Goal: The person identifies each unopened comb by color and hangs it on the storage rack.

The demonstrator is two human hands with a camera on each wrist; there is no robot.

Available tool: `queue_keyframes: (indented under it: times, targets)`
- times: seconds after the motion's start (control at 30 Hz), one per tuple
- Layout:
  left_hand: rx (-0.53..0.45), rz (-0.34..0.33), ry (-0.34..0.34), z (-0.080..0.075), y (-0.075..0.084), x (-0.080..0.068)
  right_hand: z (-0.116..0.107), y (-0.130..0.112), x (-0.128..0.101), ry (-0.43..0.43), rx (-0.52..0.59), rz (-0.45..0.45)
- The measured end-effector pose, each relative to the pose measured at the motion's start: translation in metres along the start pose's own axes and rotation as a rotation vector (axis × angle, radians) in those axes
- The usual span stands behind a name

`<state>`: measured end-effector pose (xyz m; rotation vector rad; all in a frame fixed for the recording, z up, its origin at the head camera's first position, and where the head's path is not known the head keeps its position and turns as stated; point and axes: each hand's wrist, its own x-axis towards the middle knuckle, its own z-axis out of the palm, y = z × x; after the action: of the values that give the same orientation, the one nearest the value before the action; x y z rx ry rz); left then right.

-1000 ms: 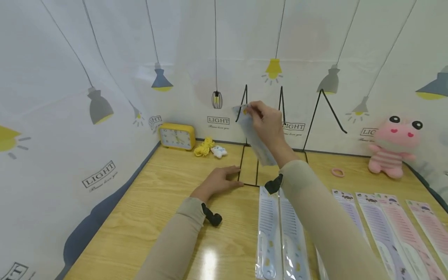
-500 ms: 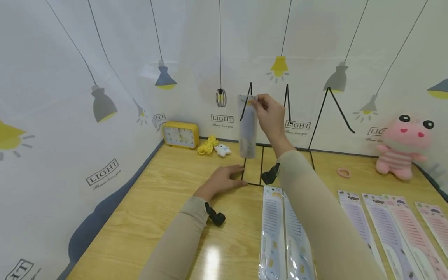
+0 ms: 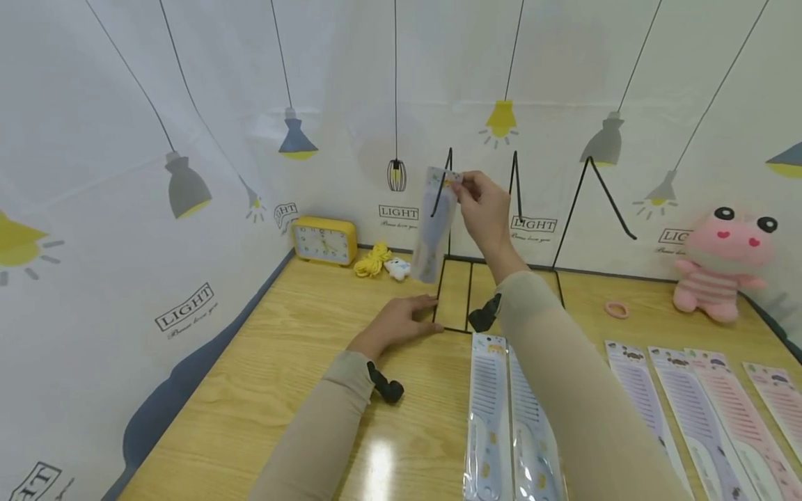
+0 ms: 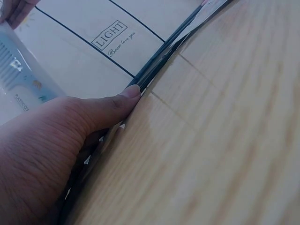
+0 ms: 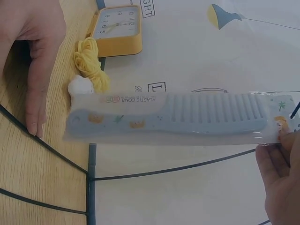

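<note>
My right hand (image 3: 485,205) pinches the upper right corner of a clear-packaged light blue comb (image 5: 215,115) at the leftmost prong of a black wire display rack (image 3: 555,229). In the head view the prong crosses the front of the package's top, and the package hangs tilted with its lower end to the left. "PLASTIC COMB" is printed on the wrapper in the right wrist view. My left hand (image 3: 401,323) rests on the wooden table with fingers extended, fingertips right at the rack's base wire (image 3: 454,330). Its thumb shows large in the left wrist view.
Two packaged blue combs (image 3: 489,417) lie in front of the rack; several purple and pink ones (image 3: 683,410) lie right. A yellow clock (image 3: 324,241), yellow cord (image 3: 373,260) and small white toy (image 3: 397,268) sit back left. A pink ring (image 3: 617,309) and plush toy (image 3: 720,264) are right.
The comb package's lower end has swung from right, through upright, to left while my right hand keeps its pinch near the prong. My left hand stays by the base wire; the head view shifted slightly.
</note>
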<state>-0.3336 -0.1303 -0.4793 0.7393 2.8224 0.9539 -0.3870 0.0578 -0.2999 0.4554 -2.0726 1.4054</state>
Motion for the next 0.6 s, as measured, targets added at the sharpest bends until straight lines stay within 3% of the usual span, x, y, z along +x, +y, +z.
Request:
queue_keyframes:
  times: [0.6]
  targets:
    - [0.0, -0.001, 0.01, 0.001, 0.001, -0.001, -0.005, 0.007, -0.013, 0.005, -0.015, 0.008]
